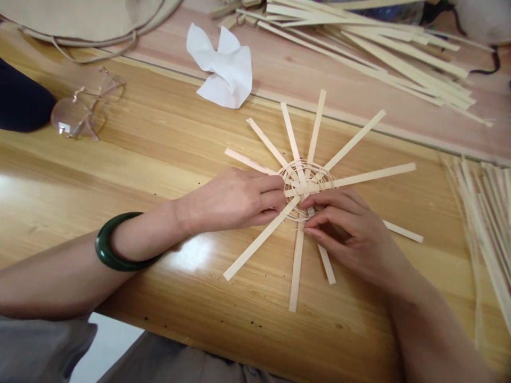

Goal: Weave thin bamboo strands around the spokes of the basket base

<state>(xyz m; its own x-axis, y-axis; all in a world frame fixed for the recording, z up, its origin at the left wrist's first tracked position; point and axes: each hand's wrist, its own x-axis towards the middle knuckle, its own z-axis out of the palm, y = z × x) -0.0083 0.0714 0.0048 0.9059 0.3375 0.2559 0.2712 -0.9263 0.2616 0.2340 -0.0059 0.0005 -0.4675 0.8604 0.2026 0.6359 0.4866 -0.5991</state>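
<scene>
**Inspector:** Location of the work piece?

**Recorder:** A bamboo basket base lies flat on the wooden table, centre of the frame. Flat bamboo spokes radiate from it, and a thin weaving strand circles the hub.

**Inspector:** State of the hands?

**Recorder:** Both are closed on the base. The left hand, a dark green bangle above its wrist, grips the ring's left side. The right hand curls over the lower right, its fingertips pressed against the ring.

**Inspector:** Anything you cannot confirm?

**Recorder:** Yes. The fingers cover much of the ring's lower half, so I cannot tell which strand or spoke either hand pinches. The spoke count is also uncertain there.

**Inspector:** Surroundings?

**Recorder:** Eyeglasses lie at upper left, and crumpled white tissue at upper centre. A loose pile of bamboo strips sits at upper right, running past the frame. More strips are cut off by the right edge. A dark object and a beige cloth bag are cut off at left, so neither shows whole.
</scene>
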